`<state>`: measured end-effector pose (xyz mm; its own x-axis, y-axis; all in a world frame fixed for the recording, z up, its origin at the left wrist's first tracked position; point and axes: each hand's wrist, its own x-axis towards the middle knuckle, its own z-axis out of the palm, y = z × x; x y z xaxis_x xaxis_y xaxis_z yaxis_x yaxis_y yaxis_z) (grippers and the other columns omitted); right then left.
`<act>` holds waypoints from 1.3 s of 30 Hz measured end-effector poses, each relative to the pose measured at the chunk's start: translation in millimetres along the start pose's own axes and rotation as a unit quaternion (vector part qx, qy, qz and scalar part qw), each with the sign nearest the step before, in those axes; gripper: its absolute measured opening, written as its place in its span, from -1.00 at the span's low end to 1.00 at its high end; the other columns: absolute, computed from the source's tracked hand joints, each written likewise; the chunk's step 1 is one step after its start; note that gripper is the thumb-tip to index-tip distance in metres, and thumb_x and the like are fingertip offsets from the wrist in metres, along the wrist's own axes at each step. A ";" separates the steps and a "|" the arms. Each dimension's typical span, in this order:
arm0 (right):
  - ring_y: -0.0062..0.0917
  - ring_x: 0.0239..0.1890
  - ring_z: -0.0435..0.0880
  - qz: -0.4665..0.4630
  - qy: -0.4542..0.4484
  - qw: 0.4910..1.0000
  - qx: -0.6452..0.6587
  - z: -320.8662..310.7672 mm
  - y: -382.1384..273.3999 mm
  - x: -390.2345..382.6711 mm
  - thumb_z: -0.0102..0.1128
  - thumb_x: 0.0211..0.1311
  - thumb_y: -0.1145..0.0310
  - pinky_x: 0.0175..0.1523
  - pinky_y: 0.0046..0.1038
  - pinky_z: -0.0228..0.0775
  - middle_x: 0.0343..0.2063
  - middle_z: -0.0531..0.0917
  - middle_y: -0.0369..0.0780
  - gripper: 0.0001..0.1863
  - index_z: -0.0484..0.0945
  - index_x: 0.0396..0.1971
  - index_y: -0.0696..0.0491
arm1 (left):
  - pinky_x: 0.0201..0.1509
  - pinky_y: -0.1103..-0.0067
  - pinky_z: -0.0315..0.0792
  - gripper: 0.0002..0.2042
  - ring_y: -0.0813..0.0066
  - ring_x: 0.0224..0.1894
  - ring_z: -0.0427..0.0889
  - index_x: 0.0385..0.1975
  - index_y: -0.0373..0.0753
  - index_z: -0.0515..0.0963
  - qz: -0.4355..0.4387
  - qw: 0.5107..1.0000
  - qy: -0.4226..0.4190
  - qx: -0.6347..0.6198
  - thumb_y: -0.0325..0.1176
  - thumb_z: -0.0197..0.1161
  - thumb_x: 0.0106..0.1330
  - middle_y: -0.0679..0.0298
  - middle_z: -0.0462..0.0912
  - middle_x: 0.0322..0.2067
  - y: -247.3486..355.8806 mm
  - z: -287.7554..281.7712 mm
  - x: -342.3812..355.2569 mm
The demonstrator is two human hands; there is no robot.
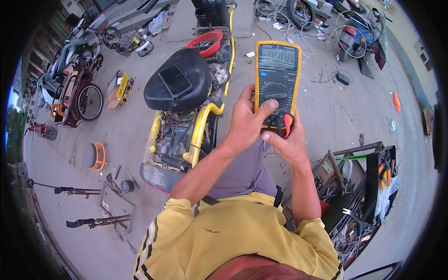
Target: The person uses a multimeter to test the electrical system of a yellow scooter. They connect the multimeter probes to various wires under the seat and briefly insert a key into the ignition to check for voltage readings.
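Both my hands hold a multimeter (pixel 275 77) with a yellow rim, a dark face and a grey display, raised in front of me. My left hand (pixel 249 114) wraps its left side, the thumb lying by the rotary dial (pixel 275 96). At the lower right corner my right hand (pixel 289 140) grips it, thumb near the red probe plug (pixel 287 125). A black plug (pixel 278 122) sits beside the red one in the bottom sockets. To the left stands a yellow-framed scooter (pixel 200 128), its wiring and controller exposed below a black seat (pixel 177 81).
A phone-like black device (pixel 176 80) lies on the seat, with a red bowl (pixel 205 43) beyond. On the right is a crate of tools (pixel 354 186). An orange stool (pixel 97 156) and metal frame (pixel 116 205) are at left. Parked vehicles (pixel 74 88) line the far left.
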<state>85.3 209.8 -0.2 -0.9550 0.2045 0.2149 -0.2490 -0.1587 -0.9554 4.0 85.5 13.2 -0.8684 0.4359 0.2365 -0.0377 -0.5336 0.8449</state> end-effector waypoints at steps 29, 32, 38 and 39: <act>-0.16 0.00 0.68 -0.044 -0.099 0.902 -0.419 -1.8 9.3 -42.0 0.50 0.17 0.34 0.06 -0.26 0.50 0.05 0.65 0.00 -0.51 0.61 0.07 0.20 | 0.20 0.40 0.62 -0.61 0.38 0.10 0.67 0.26 -0.23 0.34 0.141 0.961 0.229 -0.055 -0.29 0.22 0.54 0.21 0.60 0.11 37.7 -94.5 -90.2; -0.09 0.10 0.64 -0.036 -0.069 0.940 -0.332 28.1 8.6 -34.6 0.52 0.17 0.31 0.15 -0.23 0.49 0.12 0.60 0.02 -0.43 0.56 0.14 0.21 | 0.21 0.42 0.59 -0.49 0.43 0.10 0.63 0.23 -0.32 0.21 0.123 0.967 0.221 -0.037 -0.25 0.31 0.48 0.13 0.52 0.10 20.4 -93.4 -97.1; -0.36 0.10 0.62 0.028 -0.122 0.974 -0.188 64.7 23.6 -3.0 0.46 0.29 0.30 0.16 -0.32 0.53 0.14 0.59 -0.06 -0.27 0.33 0.36 0.27 | 0.21 0.48 0.54 -0.46 0.44 0.10 0.61 0.26 -0.39 0.20 0.041 0.983 0.179 -0.021 -0.25 0.29 0.50 0.12 0.51 0.10 -0.7 -81.6 -101.8; -0.40 0.11 0.61 0.093 -0.154 0.980 -0.085 64.6 22.8 -2.0 0.44 0.31 0.31 0.17 -0.32 0.53 0.14 0.58 -0.08 -0.25 0.30 0.38 0.28 | 0.21 0.48 0.53 -0.46 0.44 0.10 0.61 0.27 -0.40 0.20 0.028 0.984 0.176 0.019 -0.25 0.28 0.51 0.12 0.51 0.11 -5.6 -86.0 -100.1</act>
<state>71.1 143.4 -9.3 -0.9911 -0.1190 0.0600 -0.0609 0.0039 -0.9981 48.6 -17.4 -56.5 -0.9861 0.1252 0.1093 0.0287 -0.5196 0.8539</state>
